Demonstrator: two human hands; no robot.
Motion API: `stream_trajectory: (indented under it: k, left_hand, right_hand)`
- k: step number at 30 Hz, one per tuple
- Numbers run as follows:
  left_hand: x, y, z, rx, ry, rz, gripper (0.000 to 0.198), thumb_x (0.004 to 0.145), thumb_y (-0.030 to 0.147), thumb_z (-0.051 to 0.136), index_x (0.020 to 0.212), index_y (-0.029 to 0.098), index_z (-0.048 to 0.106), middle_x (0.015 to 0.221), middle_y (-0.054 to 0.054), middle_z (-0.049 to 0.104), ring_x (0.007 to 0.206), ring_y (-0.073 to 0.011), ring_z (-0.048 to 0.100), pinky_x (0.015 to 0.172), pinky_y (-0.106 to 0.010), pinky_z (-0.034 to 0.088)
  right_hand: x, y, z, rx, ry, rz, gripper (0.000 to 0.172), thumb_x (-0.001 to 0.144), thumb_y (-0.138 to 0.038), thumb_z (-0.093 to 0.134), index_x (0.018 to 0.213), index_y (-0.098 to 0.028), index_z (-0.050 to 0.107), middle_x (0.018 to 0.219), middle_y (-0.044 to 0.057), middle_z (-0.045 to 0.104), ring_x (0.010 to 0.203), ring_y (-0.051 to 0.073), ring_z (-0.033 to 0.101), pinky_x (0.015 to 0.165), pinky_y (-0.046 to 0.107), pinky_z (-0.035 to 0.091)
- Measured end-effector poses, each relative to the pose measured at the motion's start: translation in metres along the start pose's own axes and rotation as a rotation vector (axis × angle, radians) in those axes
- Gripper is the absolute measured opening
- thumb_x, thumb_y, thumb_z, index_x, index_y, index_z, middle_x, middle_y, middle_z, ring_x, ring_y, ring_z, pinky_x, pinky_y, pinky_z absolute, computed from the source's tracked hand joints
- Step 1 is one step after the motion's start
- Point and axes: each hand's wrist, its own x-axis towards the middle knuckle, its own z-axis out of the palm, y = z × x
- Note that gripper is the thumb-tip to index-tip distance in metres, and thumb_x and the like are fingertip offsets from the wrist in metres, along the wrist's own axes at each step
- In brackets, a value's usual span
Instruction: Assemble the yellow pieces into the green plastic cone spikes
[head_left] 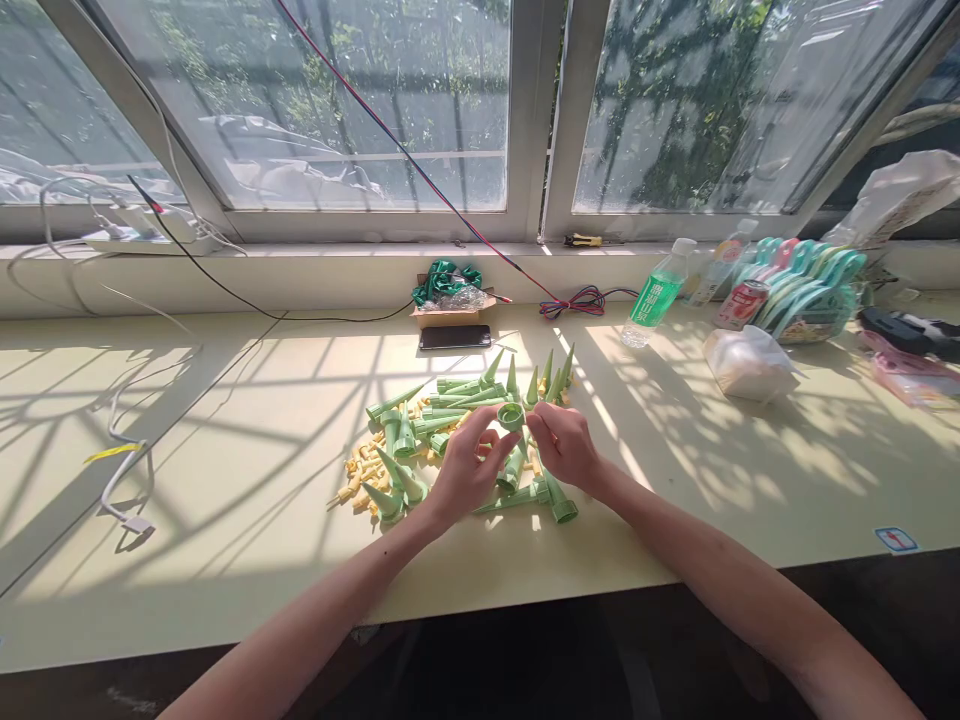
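Over the pile, my left hand grips a green plastic spike between thumb and fingers, its round open end tilted up towards me. Close at its right side, my right hand has its fingers pinched together; whatever they hold is too small or hidden to make out. Around both hands lie several more green cone-shaped spikes, some standing point up, others on their sides. Small yellow plastic pieces are heaped at the pile's left.
Behind the pile are a dark phone and a small cardboard box with green material. A water bottle, a can, a plastic-wrapped bundle and teal hangers stand right. A white cable lies left; windows rise behind.
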Motion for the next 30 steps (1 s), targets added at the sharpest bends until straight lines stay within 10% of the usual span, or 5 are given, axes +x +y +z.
stream_trajectory:
  k: [12,30]
  left_hand:
    - [0.0033,0.0038,-0.0043,-0.34,-0.005,-0.317,0.058,0.094,0.062,0.035,0.075,0.013,0.059,0.069,-0.005,0.06,0.044,-0.0093,0.051,0.036,-0.02,0.034]
    - [0.001,0.0028,-0.0054,-0.386,-0.083,-0.294,0.049,0.09,0.062,0.047,0.078,0.015,0.056,0.051,0.003,0.045,0.043,-0.0095,0.047,0.038,-0.02,0.034]
  right_hand:
    - [0.0016,0.0012,-0.0007,0.1,-0.067,-0.03,0.024,0.101,-0.026,0.039,0.079,-0.021,0.045,0.067,-0.001,0.047,0.055,0.011,0.041,0.053,0.024,0.034]
    - [0.0027,0.0007,-0.0048,0.132,-0.099,0.005,0.032,0.103,-0.037,0.031,0.078,-0.021,0.045,0.068,0.0,0.046,0.057,0.013,0.041,0.054,0.026,0.036]
